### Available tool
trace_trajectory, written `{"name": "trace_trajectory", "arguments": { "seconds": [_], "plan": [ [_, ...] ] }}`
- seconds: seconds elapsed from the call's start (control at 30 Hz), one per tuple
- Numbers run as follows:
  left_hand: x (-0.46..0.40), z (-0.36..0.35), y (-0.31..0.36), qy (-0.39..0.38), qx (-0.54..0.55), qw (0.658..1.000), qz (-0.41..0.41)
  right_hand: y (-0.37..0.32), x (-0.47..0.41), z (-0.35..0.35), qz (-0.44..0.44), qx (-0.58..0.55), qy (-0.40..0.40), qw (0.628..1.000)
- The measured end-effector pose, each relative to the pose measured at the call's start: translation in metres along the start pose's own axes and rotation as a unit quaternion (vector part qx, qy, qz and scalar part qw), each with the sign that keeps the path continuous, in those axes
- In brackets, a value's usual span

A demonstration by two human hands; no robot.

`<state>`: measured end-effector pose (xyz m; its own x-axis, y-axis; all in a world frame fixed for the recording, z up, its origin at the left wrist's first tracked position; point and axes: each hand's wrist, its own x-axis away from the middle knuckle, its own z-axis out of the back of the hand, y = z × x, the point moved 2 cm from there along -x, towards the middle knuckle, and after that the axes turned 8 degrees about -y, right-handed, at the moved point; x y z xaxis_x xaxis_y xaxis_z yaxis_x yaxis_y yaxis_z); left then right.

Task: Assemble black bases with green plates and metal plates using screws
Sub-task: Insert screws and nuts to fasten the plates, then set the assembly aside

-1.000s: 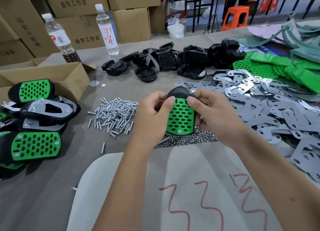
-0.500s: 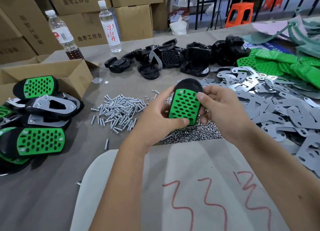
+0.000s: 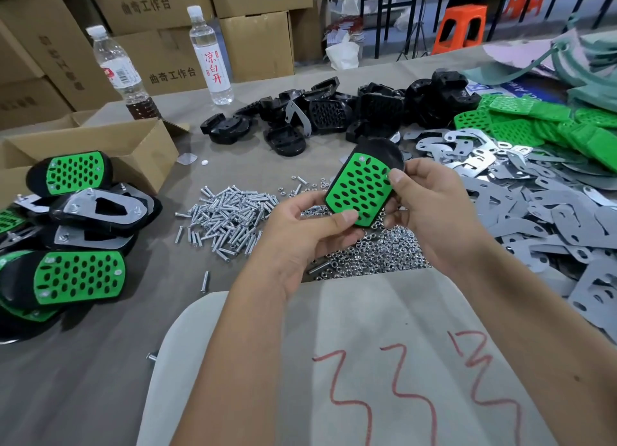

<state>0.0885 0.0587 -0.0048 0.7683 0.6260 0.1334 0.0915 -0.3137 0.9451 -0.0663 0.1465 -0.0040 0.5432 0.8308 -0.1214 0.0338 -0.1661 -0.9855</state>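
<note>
Both hands hold one black base with a perforated green plate point(image 3: 362, 188) on top, tilted, above the table. My left hand point(image 3: 300, 235) grips its lower left edge, thumb on the green plate. My right hand point(image 3: 430, 208) pinches its right edge with the thumb on top. A screw head shows at the plate's upper corner. Under the hands lie a pile of nuts point(image 3: 370, 255) and, to the left, a pile of screws point(image 3: 227, 218). Loose black bases point(image 3: 334, 115) lie at the back, green plates point(image 3: 534, 121) at the back right, metal plates point(image 3: 534, 212) on the right.
Finished assemblies point(image 3: 73, 245) are stacked at the left beside an open cardboard box point(image 3: 110, 145). Two bottles point(image 3: 210, 55) stand at the back in front of stacked cartons. A grey sheet with red marks point(image 3: 400, 379) covers the near table edge.
The assembly has tilted to the right and risen a little. My left thumb has shifted to the plate's lower end, my right thumb to its right edge.
</note>
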Motion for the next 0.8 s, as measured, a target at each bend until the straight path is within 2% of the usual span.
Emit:
{"name": "trace_trajectory", "arguments": {
  "seconds": [0.2, 0.5, 0.63, 0.67, 0.7, 0.73, 0.8],
  "plan": [
    [-0.004, -0.004, -0.005, 0.036, -0.023, 0.999, -0.016, -0.003, 0.003, -0.001, -0.013, -0.024, 0.0, 1.0],
    [-0.007, -0.001, -0.005, 0.11, -0.065, 0.992, 0.004, 0.001, 0.003, -0.003, -0.016, 0.011, 0.013, 1.0],
    [-0.005, -0.009, -0.006, 0.119, -0.128, 0.983, -0.052, 0.0, 0.001, 0.001, 0.002, 0.005, 0.053, 0.999],
    [-0.004, -0.011, -0.006, 0.13, -0.179, 0.972, -0.081, 0.0, 0.001, 0.002, 0.009, 0.0, 0.07, 0.998],
    [-0.003, -0.012, -0.005, 0.151, -0.268, 0.944, -0.117, 0.0, 0.001, 0.002, 0.016, -0.005, 0.084, 0.996],
    [-0.002, -0.014, -0.003, 0.17, -0.38, 0.895, -0.159, 0.0, 0.002, 0.001, 0.021, -0.01, 0.093, 0.995],
    [-0.001, -0.022, -0.002, 0.127, -0.54, 0.796, -0.241, 0.002, 0.003, -0.002, 0.022, -0.032, 0.086, 0.996]
  ]
}}
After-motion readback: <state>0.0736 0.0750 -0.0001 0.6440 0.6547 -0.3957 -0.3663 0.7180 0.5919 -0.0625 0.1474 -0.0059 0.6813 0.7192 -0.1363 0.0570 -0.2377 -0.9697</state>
